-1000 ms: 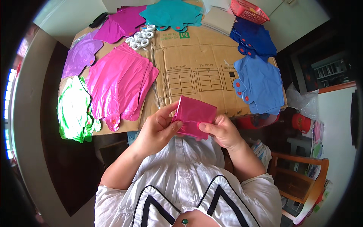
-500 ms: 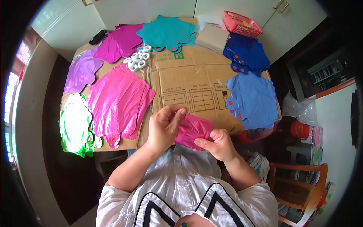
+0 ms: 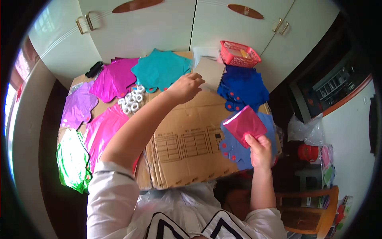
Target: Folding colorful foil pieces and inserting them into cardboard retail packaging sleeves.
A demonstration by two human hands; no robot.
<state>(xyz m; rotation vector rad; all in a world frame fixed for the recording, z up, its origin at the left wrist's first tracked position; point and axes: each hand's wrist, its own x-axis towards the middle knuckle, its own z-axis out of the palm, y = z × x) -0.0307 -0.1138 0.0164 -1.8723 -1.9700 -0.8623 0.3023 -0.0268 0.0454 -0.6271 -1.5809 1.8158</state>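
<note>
My right hand (image 3: 258, 149) pinches a folded magenta foil piece (image 3: 246, 125), thumb on top, and holds it up above the light-blue shaped sheets (image 3: 246, 157). At the middle of the table, my left hand (image 3: 185, 87) is stretched forward with its fingers loosely bent and nothing visible in them. Its fingertips are close to a flat beige stack (image 3: 211, 71) at the back; whether they touch it cannot be told. Teal shaped sheets (image 3: 159, 69) lie just beyond that hand. My left forearm covers part of the shiny pink sheets (image 3: 103, 129).
Flattened cardboard (image 3: 187, 127) covers the table. Small white rolls (image 3: 131, 99) sit left of centre. Around them lie purple (image 3: 115, 79), lilac (image 3: 79, 104), green (image 3: 73, 159) and dark-blue sheets (image 3: 244, 87). A pink basket (image 3: 238, 55) stands at the back; a wooden chair (image 3: 306, 195) is at right.
My left hand has let go of the magenta foil and reached forward toward the beige stack. My right hand has carried the foil to the right and raised it. The view has tilted up.
</note>
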